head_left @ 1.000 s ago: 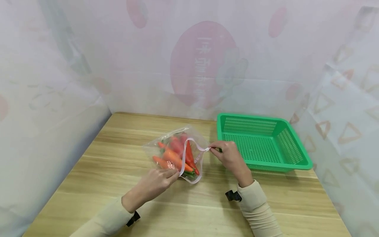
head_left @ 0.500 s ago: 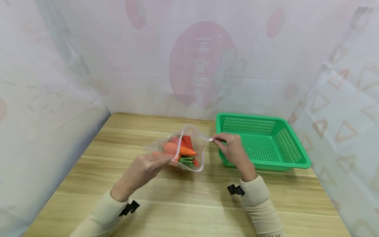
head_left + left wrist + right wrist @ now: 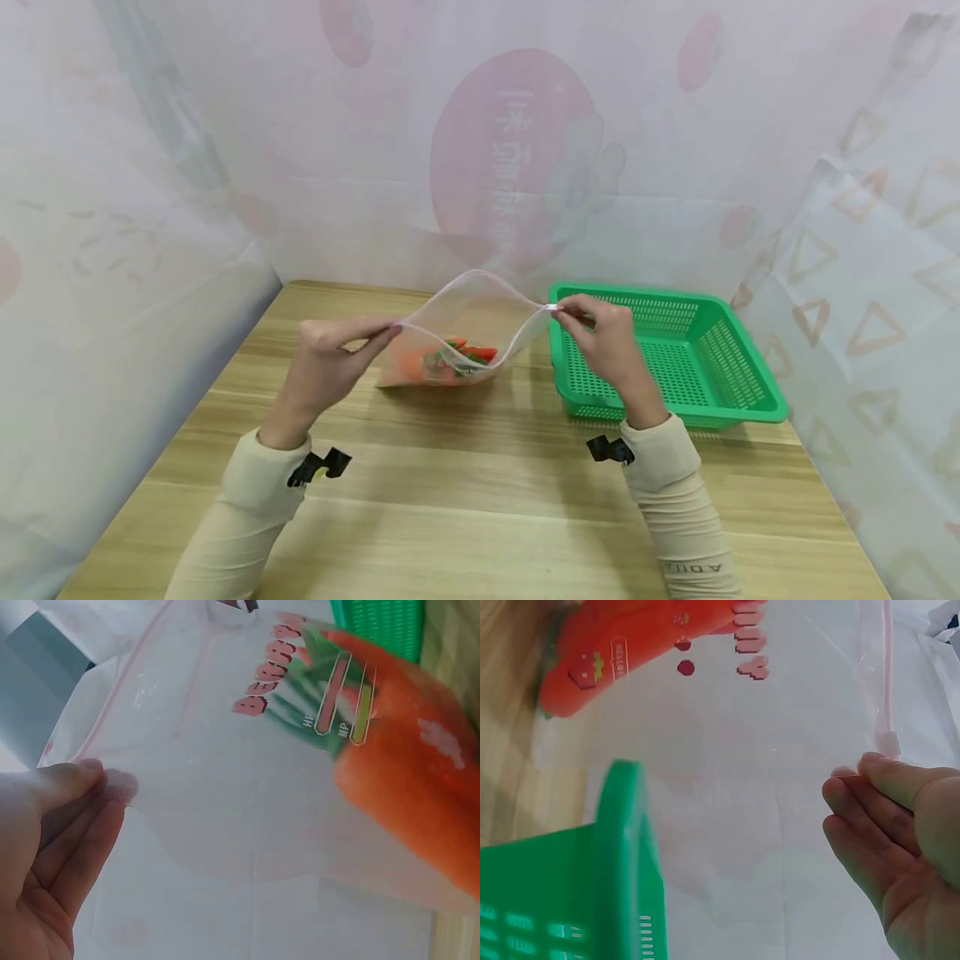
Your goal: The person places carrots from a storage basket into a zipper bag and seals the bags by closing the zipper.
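You have lifted the bag (image 3: pixel 457 350) off the table (image 3: pixel 480 500) since a second ago, when it lay flat with its mouth barely parted; both your hands have risen and spread, and the mouth now gapes wide between them. Your left hand (image 3: pixel 330 354) is raised with the wrist bent back, forearm sloping up from the near edge, thumb and fingers pinching the left end of the rim. Your right hand (image 3: pixel 607 342) is up at about the same height, just over the basket's (image 3: pixel 742 392) near left corner, its thumb and forefinger pinching the zip slider (image 3: pixel 553 307) at the rim's right end. The bag hangs between your hands, left of the basket, its bottom resting on or just over the table; I cannot tell which. The carrots (image 3: pixel 450 362) have slumped to the bottom of the bag.
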